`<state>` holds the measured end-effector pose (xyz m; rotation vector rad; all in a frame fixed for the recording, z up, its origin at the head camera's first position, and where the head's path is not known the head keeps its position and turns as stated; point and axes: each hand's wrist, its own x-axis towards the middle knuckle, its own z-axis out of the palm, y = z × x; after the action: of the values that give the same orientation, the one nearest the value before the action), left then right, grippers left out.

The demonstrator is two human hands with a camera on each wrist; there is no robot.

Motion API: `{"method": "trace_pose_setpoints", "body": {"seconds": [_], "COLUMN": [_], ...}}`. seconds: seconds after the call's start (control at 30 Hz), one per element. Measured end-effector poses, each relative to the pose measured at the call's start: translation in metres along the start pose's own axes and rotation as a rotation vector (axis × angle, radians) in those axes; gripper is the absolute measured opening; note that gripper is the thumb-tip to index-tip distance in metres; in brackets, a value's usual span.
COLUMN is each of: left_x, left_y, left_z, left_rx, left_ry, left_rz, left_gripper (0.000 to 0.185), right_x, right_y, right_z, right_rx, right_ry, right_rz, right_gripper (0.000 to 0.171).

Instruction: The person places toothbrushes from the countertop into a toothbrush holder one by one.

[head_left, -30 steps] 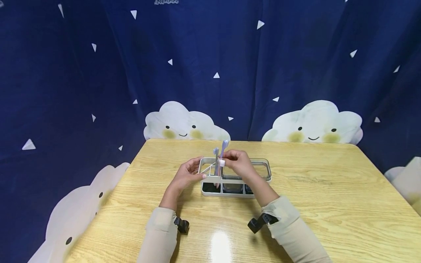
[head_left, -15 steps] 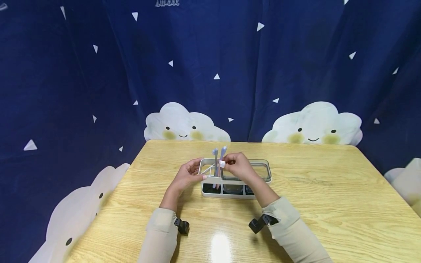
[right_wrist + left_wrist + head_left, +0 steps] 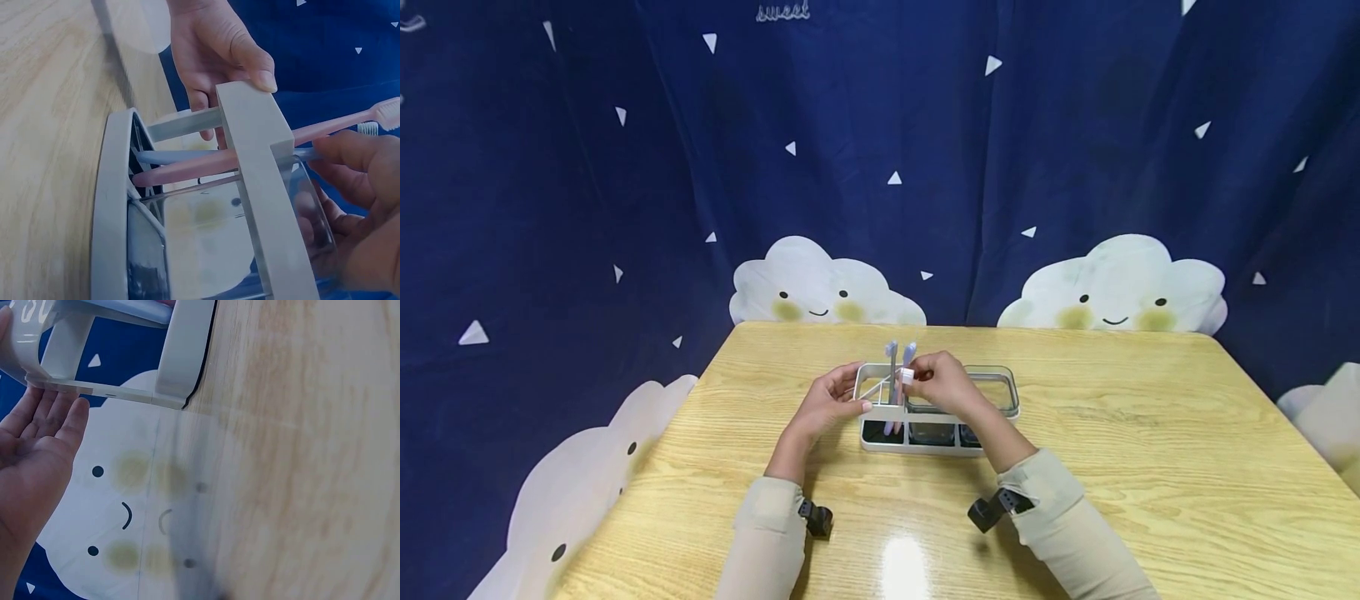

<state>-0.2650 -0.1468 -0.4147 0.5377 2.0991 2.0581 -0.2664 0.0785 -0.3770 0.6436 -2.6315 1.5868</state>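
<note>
A white two-tier toothbrush holder stands on the table, several toothbrushes in its left compartment. My left hand holds the holder's left end, thumb on the front rim and fingers toward the back. Between thumb and fingers, my right hand pinches a lavender-blue toothbrush, head up. Its handle passes down through the upper frame beside a pink toothbrush, which leans at a slant in the right wrist view. Left of these stands a grey-blue toothbrush. The right hand partly hides the holder's middle.
A clear cup fills the holder's right part. Wooden table surrounds the holder. Behind rises a dark blue curtain with white triangles and clouds. Each wrist wears a black camera.
My right hand has lowered the lavender-blue toothbrush, and its head now sits nearer the upper frame. The left hand keeps its hold on the holder.
</note>
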Motion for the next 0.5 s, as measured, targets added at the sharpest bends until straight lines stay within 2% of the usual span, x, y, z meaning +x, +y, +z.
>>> {"method": "trace_pose_setpoints", "body": {"seconds": [0.23, 0.5], "left_x": [-0.0005, -0.0005], "left_y": [0.0003, 0.0004], "left_z": [0.0002, -0.0001], "left_rx": [0.014, 0.024], "left_ry": [-0.001, 0.001], "left_rz": [-0.001, 0.003], "left_gripper": [0.066, 0.066], "right_x": [0.0018, 0.0019], "right_y": [-0.0019, -0.0034], "right_z": [-0.0009, -0.0001], "right_rx": [-0.11, -0.113], "right_ry": [0.011, 0.003], "right_rz": [-0.019, 0.001], "right_gripper": [0.005, 0.005]}}
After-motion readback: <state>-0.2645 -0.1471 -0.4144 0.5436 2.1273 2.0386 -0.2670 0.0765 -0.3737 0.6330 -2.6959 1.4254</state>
